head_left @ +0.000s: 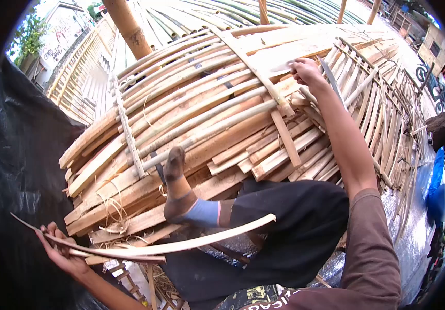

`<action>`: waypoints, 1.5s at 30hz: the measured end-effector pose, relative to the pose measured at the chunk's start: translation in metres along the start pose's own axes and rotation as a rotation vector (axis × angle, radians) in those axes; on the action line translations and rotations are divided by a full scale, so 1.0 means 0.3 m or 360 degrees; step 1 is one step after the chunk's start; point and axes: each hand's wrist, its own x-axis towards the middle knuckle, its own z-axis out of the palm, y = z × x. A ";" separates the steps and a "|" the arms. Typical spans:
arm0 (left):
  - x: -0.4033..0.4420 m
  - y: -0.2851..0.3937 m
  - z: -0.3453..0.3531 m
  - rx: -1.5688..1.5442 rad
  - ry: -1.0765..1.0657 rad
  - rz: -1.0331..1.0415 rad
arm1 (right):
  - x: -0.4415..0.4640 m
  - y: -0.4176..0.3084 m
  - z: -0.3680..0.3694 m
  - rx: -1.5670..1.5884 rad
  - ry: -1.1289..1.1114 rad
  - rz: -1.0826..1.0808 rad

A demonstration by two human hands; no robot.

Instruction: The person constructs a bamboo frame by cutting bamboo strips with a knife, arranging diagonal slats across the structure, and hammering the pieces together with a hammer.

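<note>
My left hand [63, 252], at the lower left, is closed around thin bamboo strips. One pale strip [217, 236] curves right across my lap, and a darker brown strip [114, 250] runs beside it, its thin end poking out past my fingers. Up at the top right, my right hand [306, 71] is in a fist over the wood stack. A blurred, pale blade-like tip sticks out left of the fist; it looks like a knife [283, 67]. Behind my right wrist shows a flat grey, blade-shaped piece [331, 80]; whether it joins what I hold, I cannot tell.
My socked foot [178, 194] rests against stacked wooden planks [129, 209]. A bamboo slat frame [196, 93] lies on top, with another slatted panel [382, 103] at right. Black sheeting [26, 155] hangs at left; a bamboo post [128, 28] rises behind. Curled shavings [116, 217] lie on the planks.
</note>
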 end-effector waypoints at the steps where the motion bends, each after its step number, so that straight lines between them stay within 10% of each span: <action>1: -0.012 -0.001 -0.005 -0.0124 -0.0110 -0.0068 | 0.047 0.007 -0.004 -0.0026 0.0245 0.0049; 7: -0.068 0.037 0.013 -0.0163 -0.0315 -0.0327 | 0.251 0.032 0.092 0.0260 0.0568 0.0296; 15: -0.147 0.042 0.046 -0.0095 0.0298 -0.0140 | 0.332 0.079 0.139 0.0255 0.0403 0.0374; 17: -0.130 0.025 -0.012 -0.0048 -0.0302 -0.0211 | 0.294 0.116 0.155 -0.0414 0.0826 -0.0291; 19: -0.139 0.005 -0.002 0.0181 0.0641 0.0144 | -0.025 -0.058 0.169 -0.0232 0.0180 -0.0886; 22: -0.091 0.020 -0.126 0.0231 -0.0086 0.0056 | -0.529 -0.236 0.184 -0.0113 -0.0510 -0.1496; 24: -0.046 -0.042 0.090 0.0162 0.0946 0.0298 | -0.791 -0.346 0.127 -0.0152 -0.0840 -0.2188; 28: 0.042 -0.020 0.016 0.0039 0.0318 0.0304 | -1.073 -0.412 0.148 0.0207 -0.0672 -0.2668; 31: 0.076 -0.058 0.116 0.0099 0.0469 0.0406 | -1.148 -0.437 0.183 0.0184 -0.0410 -0.2609; 35: 0.050 -0.147 0.275 0.0193 0.0868 0.0627 | -1.172 -0.455 0.190 0.0367 -0.0924 -0.2464; 37: 0.036 -0.135 0.152 0.0128 0.0421 0.0584 | -1.104 -0.423 0.240 0.0190 -0.0881 -0.2413; 39: 0.006 -0.173 0.270 0.0247 0.1052 0.0731 | -1.003 -0.356 0.304 -0.0074 -0.0825 -0.2227; 41: -0.033 -0.153 0.191 0.0138 0.0960 0.0654 | -0.942 -0.278 0.361 -0.0337 -0.0883 -0.1635; 45: -0.132 -0.173 0.235 0.0131 0.0803 0.0527 | -1.107 -0.188 0.466 -0.0794 -0.1088 -0.1708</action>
